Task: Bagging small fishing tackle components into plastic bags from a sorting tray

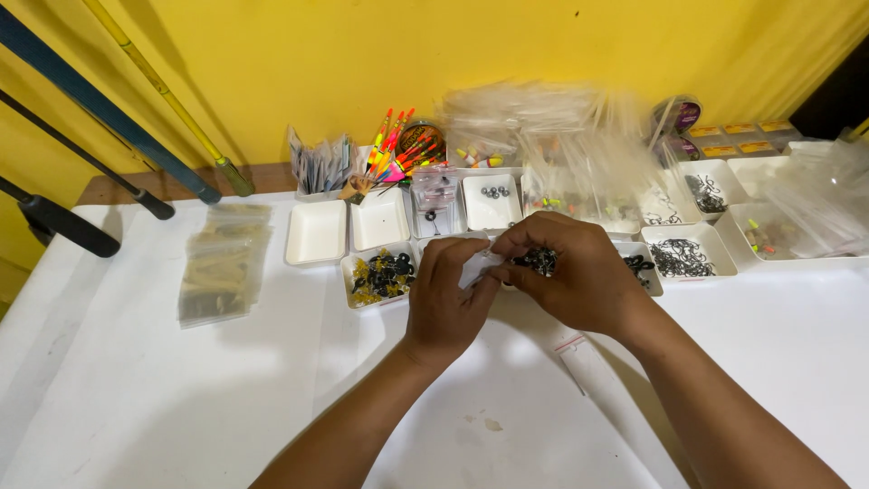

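- Just in front of the tray of black rings point(384, 274), a small clear bag point(477, 268) is pinched between the left hand point(445, 299) and right hand point(570, 272).
- Beside that tray, both hands are closed on the bag.

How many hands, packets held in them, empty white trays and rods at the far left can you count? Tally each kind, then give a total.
hands: 2, the left hand and the right hand
small white packet pinched between them: 1
empty white trays: 2
rods: 4
total: 9
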